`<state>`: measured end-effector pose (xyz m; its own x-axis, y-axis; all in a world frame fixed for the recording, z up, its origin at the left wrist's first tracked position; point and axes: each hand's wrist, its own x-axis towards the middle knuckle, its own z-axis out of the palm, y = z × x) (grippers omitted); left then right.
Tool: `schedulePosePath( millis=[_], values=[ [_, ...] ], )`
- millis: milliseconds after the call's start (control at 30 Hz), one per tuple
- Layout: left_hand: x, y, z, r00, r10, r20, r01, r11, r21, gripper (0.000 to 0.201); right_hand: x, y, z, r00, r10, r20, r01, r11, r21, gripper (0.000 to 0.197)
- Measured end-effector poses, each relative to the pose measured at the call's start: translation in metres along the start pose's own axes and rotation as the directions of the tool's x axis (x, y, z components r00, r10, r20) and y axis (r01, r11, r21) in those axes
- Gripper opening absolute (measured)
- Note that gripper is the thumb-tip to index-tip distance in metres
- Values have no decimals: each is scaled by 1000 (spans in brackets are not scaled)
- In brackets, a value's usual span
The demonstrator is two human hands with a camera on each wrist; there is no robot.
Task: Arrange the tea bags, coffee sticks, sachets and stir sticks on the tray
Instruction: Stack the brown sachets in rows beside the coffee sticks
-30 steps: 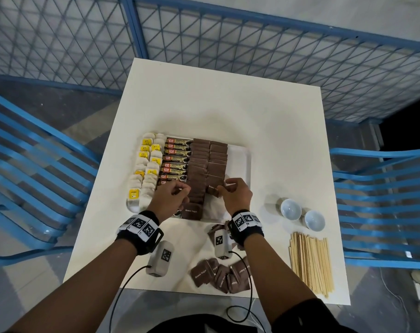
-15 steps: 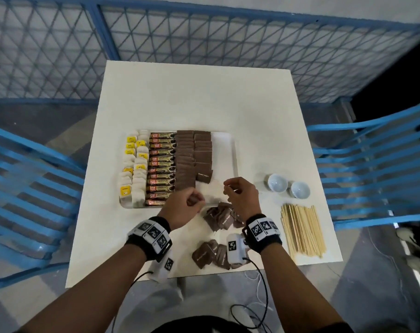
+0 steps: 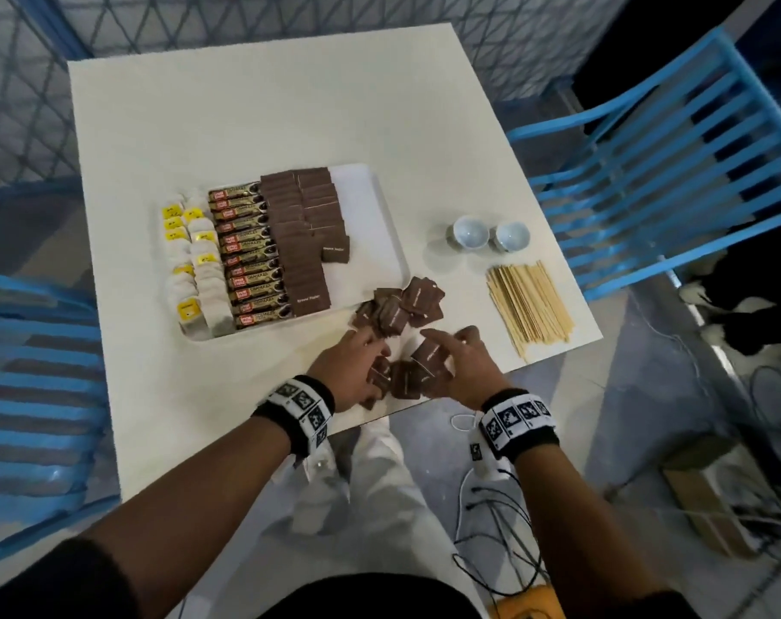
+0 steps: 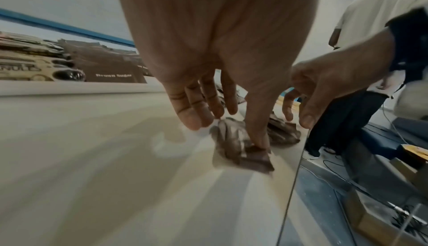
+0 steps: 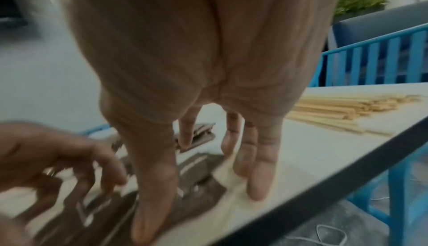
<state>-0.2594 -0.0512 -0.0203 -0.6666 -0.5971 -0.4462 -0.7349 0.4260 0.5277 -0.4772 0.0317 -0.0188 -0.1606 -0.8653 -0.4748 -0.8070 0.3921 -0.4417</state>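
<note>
A white tray (image 3: 391,243) holds rows of tea bags (image 3: 196,265), coffee sticks (image 3: 250,256) and brown sugar sachets (image 3: 299,243). Loose sachets lie in two piles off the tray: one beside its near right corner (image 3: 400,306), one at the table's front edge (image 3: 406,379). Both hands are over the near pile. My left hand (image 3: 371,350) has straight fingers, and its thumb presses a sachet (image 4: 243,149). My right hand (image 3: 442,346) reaches down with spread, straight fingers, thumb resting on the sachets (image 5: 199,176). The stir sticks (image 3: 529,301) lie in a bundle to the right.
Two small white cups (image 3: 469,232) stand right of the tray, behind the stir sticks. The table's front edge (image 3: 424,406) runs just below the near pile. Blue slatted chairs (image 3: 674,172) flank the table. Cables lie on the floor at the right.
Both hands have drawn back from the tray's sachet rows to the loose pile at the front edge. The head view has shifted, so the table sits further left.
</note>
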Motion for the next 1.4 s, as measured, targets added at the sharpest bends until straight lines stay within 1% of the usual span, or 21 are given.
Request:
schedulePosePath(
  millis=[67,133,233,300,400,500,567,633,767,800,867,933,1000,1067,1100,1167,1233,1267,1333,1367,1400],
  values=[
    [1,2,3,1000,-7,-16,8,1000,13,63,-1,-5,6,998,-45,-51,44,999,-13,82],
    [2,4,6,999,-29,-26,29,1000,7,62,-1,-12,10,996,-55,-71,57,998,27,75],
    [2,5,9,997,-57,-55,54,996,-65,59,-3,-22,12,995,-39,-96,45,997,67,63],
    [0,4,9,994,-61,-92,49,991,-124,53,-4,-26,13,994,-36,-107,43,997,68,60],
    [-4,0,7,985,-74,-154,43,981,-191,42,-4,-23,10,996,-15,-90,25,993,112,63],
    [-7,-5,5,973,-105,-206,52,967,-248,33,-2,-20,3,999,32,-28,-28,990,136,63],
    [-10,-7,3,970,-129,-206,63,952,-298,29,-1,-21,2,997,54,-59,-44,987,157,58],
    [-10,-9,3,970,-165,-181,87,922,-377,28,0,-23,5,994,39,-106,-23,987,157,58],
    [-10,-11,5,962,-217,-168,131,899,-417,30,3,-29,13,998,4,-61,0,998,70,65],
    [-9,-11,5,960,-226,-163,143,900,-411,34,5,-30,14,999,10,-51,-7,998,59,64],
    [-7,-13,5,956,-246,-163,163,900,-404,41,9,-31,15,999,22,-34,-21,999,29,52],
    [-7,-15,2,944,-261,-200,171,910,-379,33,12,-31,16,999,26,-22,-27,999,-35,42],
    [-7,-19,-2,916,-307,-258,189,898,-398,21,12,-29,15,999,18,-29,-20,997,-75,37],
    [-8,-24,-7,882,-381,-279,223,857,-464,17,13,-26,13,998,22,-65,-24,999,-34,28],
    [-9,-26,-10,866,-409,-286,233,838,-494,18,13,-25,10,995,46,-86,-43,999,33,25],
    [-8,-30,-16,846,-456,-277,261,806,-532,21,13,-24,5,986,103,-131,-76,976,202,28],
    [-7,-32,-20,845,-468,-258,269,789,-552,20,10,-29,-1,979,130,-159,-71,942,328,31],
    [-7,-32,-22,848,-475,-236,277,776,-566,23,9,-33,-2,980,130,-148,-67,925,373,34],
    [-5,-36,-20,855,-482,-191,262,721,-642,31,10,-44,1,988,118,-96,-70,912,404,49],
    [-4,-40,-18,860,-479,-177,253,701,-667,31,11,-50,5,992,107,-67,-74,919,386,54],
    [-4,-41,-16,863,-471,-182,245,705,-665,27,14,-54,11,995,94,-45,-73,936,345,56]
  ],
)
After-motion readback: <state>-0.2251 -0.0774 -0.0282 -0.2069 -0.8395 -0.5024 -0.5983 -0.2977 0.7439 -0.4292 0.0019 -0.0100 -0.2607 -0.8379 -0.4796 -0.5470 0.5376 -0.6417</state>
